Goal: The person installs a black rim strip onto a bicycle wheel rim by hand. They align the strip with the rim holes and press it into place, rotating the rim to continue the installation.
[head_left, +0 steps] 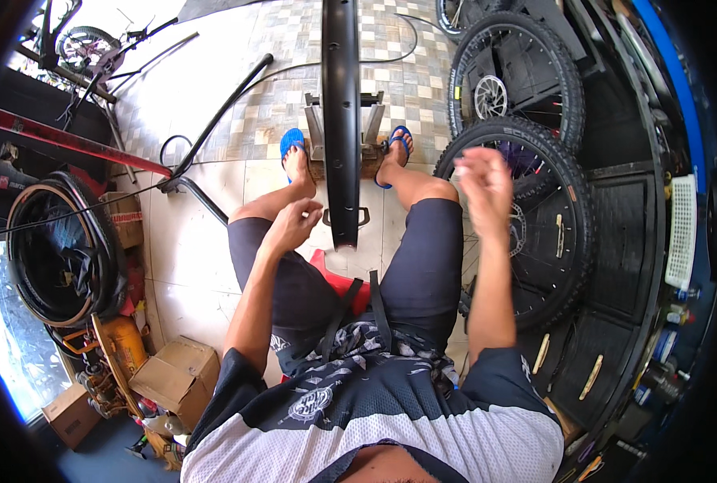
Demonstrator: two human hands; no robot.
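Observation:
A bare black bicycle rim [342,121] with spoke holes stands upright before me, between my legs. It sits in a grey metal stand [315,133], between the stand's two arms. Just left of the rim's lower end is my left hand [292,228], fingers curled in and not touching the rim. My right hand [486,185] is raised over the right knee, in front of a wheel, with fingers bent together. A small pale spot shows at the fingertips of each hand; I cannot make out what it is.
Knobby-tyred wheels [574,233] lean against a black cabinet [628,217] on the right. At left are several bundled tyres [20,266], a cardboard box [177,374] and a red bar [77,143]. A black tube [230,105] and a thin cable cross the tiled floor.

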